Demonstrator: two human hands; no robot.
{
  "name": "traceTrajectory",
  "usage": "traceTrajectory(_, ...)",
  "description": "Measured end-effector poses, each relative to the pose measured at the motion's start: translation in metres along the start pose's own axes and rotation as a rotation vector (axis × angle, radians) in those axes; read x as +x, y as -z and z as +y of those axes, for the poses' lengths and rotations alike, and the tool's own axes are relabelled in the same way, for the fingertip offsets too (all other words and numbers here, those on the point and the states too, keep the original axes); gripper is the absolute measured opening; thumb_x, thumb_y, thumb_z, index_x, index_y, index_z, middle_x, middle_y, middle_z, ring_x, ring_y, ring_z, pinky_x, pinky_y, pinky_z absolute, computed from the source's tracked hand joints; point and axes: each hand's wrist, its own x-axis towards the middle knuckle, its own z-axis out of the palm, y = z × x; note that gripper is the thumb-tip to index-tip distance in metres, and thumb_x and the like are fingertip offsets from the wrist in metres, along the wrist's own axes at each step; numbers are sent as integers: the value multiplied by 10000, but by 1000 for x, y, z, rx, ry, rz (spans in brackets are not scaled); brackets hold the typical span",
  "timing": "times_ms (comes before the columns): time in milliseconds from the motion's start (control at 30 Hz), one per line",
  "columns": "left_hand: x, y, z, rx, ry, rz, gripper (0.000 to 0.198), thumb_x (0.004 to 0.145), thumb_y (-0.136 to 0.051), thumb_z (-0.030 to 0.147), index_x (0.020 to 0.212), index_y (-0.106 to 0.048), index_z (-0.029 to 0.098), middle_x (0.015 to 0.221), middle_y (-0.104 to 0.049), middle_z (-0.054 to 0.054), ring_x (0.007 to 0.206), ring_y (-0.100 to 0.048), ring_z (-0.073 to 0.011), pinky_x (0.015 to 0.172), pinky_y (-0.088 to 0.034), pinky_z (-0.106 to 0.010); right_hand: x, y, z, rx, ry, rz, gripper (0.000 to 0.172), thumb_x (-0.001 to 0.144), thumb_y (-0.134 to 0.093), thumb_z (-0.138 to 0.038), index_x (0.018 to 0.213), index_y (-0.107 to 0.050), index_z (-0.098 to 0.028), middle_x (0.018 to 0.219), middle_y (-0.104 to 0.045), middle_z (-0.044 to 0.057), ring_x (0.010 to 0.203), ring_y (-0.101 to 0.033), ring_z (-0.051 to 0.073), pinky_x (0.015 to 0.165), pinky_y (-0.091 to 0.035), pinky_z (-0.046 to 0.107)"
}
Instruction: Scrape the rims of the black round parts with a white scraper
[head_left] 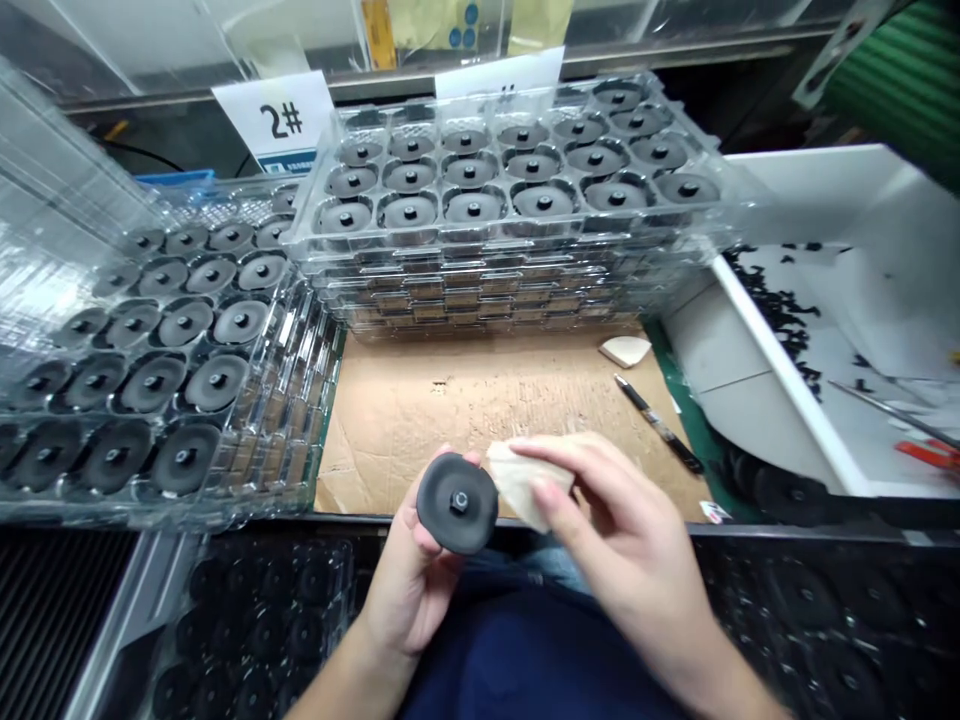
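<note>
Clear plastic forms the tall stack of trays on the left, its top layer holding rows of black discs with small raised hubs. Another see-through stack stands at the far side, topped with similar discs. At the right is a white bin. Brown cardboard lies flat between them, scuffed and specked. Just beyond its near edge are the person's hands: the right hand pinches a cream pad between thumb and fingers, while the left hand, to its left, has its fingers closed around the edge of one black disc, hub side up. Propped at the far left, a white paper sign reads "2#". That held disc sits close to the left of the cream pad; whether the two touch is hard to tell. On the cardboard's right side a black pen lies slantwise, and farther off rests a pale wedge. Smallest are the black bits scattered inside the bin
</note>
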Motion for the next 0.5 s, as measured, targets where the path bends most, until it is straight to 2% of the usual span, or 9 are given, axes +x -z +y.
traceTrajectory(67,-1,1,-2,18,12,0,513,600,-768,390,1085,-649,271,1090,-692,-31,1001,-627,-185,868,-486,-242,5,-1,-22,48,174,-61,252,886,-470,-135,1114,-576,-151,972,-643,64,871,-588,153,767,-494,261)
traceTrajectory(100,-1,2,-2,31,21,-3,491,611,-763,389,1074,-656,267,1089,-693,-33,1012,-621,-188,887,-476,-249,7,-2,-29,55,209,-151,258,886,-452,-116,1112,-578,-127,955,-642,75,860,-587,155,782,-491,268)
traceTrajectory(167,-1,5,-1,51,11,18,479,602,-775,361,1059,-661,273,1096,-690,-27,1027,-611,-197,896,-473,-260,8,-6,-34,44,169,-374,249,887,-434,-95,1068,-603,-132,901,-638,63,800,-586,146,746,-492,257)
traceTrajectory(200,-1,6,-1,57,-1,42,473,596,-783,336,1050,-663,280,1088,-693,-18,1014,-616,-192,871,-484,-249,10,-8,-34,27,121,-456,242,885,-437,-89,1035,-618,-148,881,-634,50,778,-585,141,718,-489,248)
traceTrajectory(233,-1,6,-1,63,-5,64,461,587,-792,306,1031,-670,282,1066,-699,-9,990,-624,-182,842,-492,-231,11,-10,-34,9,87,-485,238,883,-441,-86,1016,-626,-156,874,-632,44,770,-584,140,703,-485,247)
traceTrajectory(300,0,5,0,65,23,78,385,596,-788,293,968,-694,263,1001,-714,0,959,-633,-160,818,-491,-197,14,-16,-32,-11,109,-358,246,887,-430,-95,1034,-624,-127,856,-630,61,763,-579,156,702,-480,274)
traceTrajectory(367,1,3,1,51,77,36,337,609,-778,321,932,-705,256,969,-721,10,952,-635,-139,841,-478,-180,15,-18,-32,22,181,-214,266,893,-414,-107,1071,-610,-80,847,-629,85,766,-575,168,719,-478,295)
traceTrajectory(400,1,3,2,39,86,3,369,595,-784,337,946,-702,260,986,-720,11,966,-631,-138,860,-471,-182,15,-16,-32,62,200,-214,267,895,-415,-106,1078,-606,-76,859,-633,85,778,-577,163,732,-477,285)
traceTrajectory(500,1,5,4,11,60,-75,539,500,-825,356,1014,-680,280,1055,-712,0,973,-637,-154,858,-480,-195,9,-1,-31,108,131,-439,222,879,-468,-88,1014,-628,-160,875,-644,22,775,-584,111,706,-465,201)
